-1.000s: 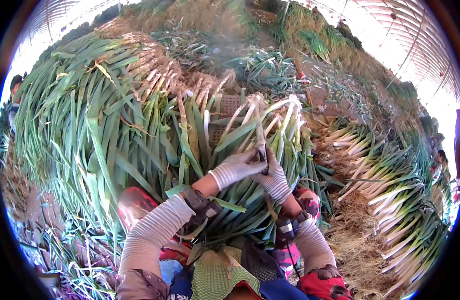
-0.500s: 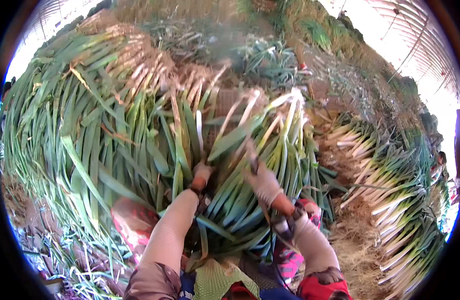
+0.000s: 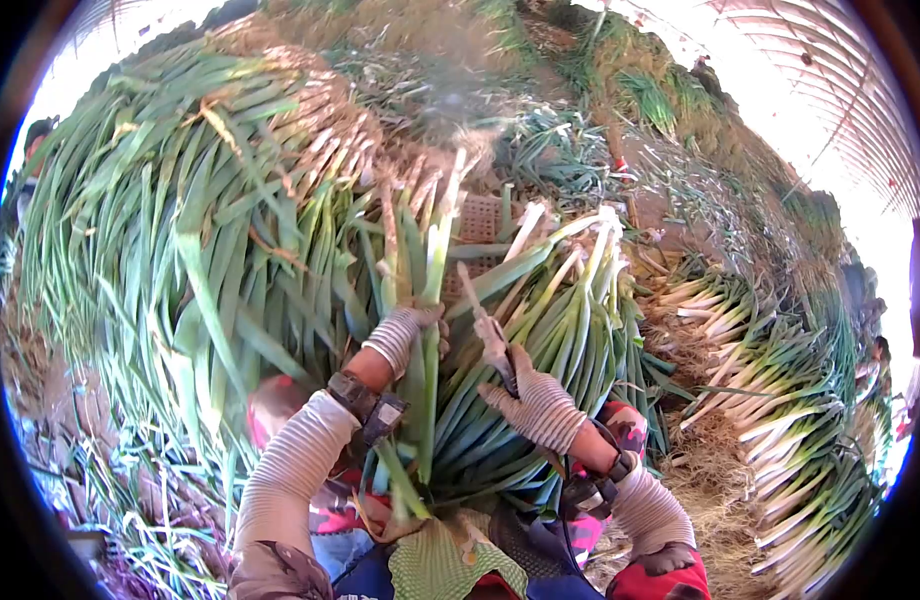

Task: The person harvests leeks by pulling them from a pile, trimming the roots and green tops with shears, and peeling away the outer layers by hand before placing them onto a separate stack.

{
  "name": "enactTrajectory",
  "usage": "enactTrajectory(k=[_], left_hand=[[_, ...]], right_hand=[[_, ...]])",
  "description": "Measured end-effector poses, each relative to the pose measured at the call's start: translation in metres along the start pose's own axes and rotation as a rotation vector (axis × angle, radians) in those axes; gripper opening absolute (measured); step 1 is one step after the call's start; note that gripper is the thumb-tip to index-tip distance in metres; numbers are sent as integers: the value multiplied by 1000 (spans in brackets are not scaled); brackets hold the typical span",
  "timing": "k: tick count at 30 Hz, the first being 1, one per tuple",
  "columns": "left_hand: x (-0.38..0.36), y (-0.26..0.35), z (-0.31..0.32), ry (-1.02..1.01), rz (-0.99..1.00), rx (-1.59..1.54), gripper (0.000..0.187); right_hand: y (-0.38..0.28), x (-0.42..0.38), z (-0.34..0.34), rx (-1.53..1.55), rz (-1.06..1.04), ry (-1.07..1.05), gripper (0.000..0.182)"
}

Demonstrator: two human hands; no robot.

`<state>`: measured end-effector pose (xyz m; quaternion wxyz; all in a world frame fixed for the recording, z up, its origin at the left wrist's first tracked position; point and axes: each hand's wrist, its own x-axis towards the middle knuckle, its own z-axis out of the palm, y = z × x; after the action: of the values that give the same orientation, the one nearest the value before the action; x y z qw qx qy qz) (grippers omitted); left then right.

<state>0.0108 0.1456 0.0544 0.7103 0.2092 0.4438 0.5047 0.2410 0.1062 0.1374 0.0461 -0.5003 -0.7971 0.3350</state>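
The left hand is closed round a leek, root end towards 1 o'clock, while the right hand grips a knife angled to 11. With the blade so near the left fingers, a slip on the stalk could nick the glove. At 1 o'clock from the left hand sits a crate, partly covered by leeks, its contents unclear.

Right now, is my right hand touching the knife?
Touching. The head view shows the gloved right hand around the dark lower end of the knife, its blade sticking out past the fingers.
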Motion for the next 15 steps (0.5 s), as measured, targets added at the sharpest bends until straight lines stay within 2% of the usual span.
enactTrajectory(k=[3, 6, 9, 10, 13, 15], left_hand=[[9, -45, -28, 76, 3, -12, 41], [30, -68, -38, 264, 103, 106, 38], [56, -85, -53, 155, 195, 347, 77], [52, -75, -42, 218, 91, 429, 78], [56, -81, -36, 300, 74, 454, 74], [62, -82, -40, 273, 95, 373, 69]], right_hand=[[-3, -8, 17, -62, 37, -69, 69], [-7, -1, 36, -162, 102, -130, 67], [-3, 30, 49, -192, 58, -130, 66], [4, 46, 56, -185, 67, -136, 67], [9, 88, 59, -264, 175, -37, 64], [11, 98, 55, -269, 189, -118, 70]])
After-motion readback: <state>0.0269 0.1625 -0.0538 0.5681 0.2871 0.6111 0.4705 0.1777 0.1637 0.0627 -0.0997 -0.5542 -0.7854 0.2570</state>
